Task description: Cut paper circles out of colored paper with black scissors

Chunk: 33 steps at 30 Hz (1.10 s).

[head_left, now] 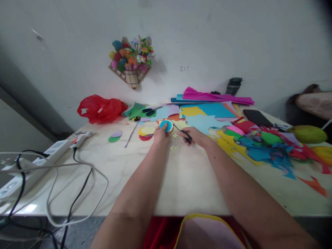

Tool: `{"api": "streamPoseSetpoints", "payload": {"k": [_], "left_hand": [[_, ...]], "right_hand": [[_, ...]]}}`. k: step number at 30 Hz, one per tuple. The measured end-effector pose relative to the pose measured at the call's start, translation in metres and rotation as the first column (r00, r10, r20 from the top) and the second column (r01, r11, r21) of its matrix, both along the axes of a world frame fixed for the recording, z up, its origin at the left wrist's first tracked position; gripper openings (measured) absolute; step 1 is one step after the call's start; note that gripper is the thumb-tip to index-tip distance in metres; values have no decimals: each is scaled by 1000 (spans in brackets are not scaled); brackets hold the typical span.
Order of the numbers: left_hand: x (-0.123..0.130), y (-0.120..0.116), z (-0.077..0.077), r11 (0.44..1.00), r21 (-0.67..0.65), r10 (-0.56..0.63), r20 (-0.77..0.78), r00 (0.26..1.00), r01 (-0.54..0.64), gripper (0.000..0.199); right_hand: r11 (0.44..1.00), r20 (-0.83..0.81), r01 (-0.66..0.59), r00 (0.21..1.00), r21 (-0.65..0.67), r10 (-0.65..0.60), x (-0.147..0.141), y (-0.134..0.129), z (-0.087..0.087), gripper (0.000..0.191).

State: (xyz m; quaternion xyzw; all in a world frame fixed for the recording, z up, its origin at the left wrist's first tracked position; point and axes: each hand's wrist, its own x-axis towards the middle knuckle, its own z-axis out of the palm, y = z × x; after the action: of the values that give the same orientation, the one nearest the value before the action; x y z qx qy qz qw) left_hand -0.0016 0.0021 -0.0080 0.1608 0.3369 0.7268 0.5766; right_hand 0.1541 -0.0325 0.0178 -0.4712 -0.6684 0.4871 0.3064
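The left hand (160,135) pinches a blue disc (168,125) backed by paler paper (171,127) over the table (192,183). The right hand (195,135) grips black-handled scissors (187,136), blades toward the disc; whether they touch it is hard to tell. Yellow circles (147,130) lie beside the left hand.

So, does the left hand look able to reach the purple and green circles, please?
Probably yes, though the left hand holds the blue circle; only low-lying yellow and red circles and a thin purple strip lie between it and the purple and green circles.
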Motion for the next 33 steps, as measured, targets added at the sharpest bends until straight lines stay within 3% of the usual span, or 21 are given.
{"api": "streamPoseSetpoints", "payload": {"k": [33], "left_hand": [[1, -2, 4, 1000, -17, -2, 52, 999, 3, 12]], "right_hand": [[993, -78, 84, 993, -85, -91, -7, -5, 3, 34]]}}
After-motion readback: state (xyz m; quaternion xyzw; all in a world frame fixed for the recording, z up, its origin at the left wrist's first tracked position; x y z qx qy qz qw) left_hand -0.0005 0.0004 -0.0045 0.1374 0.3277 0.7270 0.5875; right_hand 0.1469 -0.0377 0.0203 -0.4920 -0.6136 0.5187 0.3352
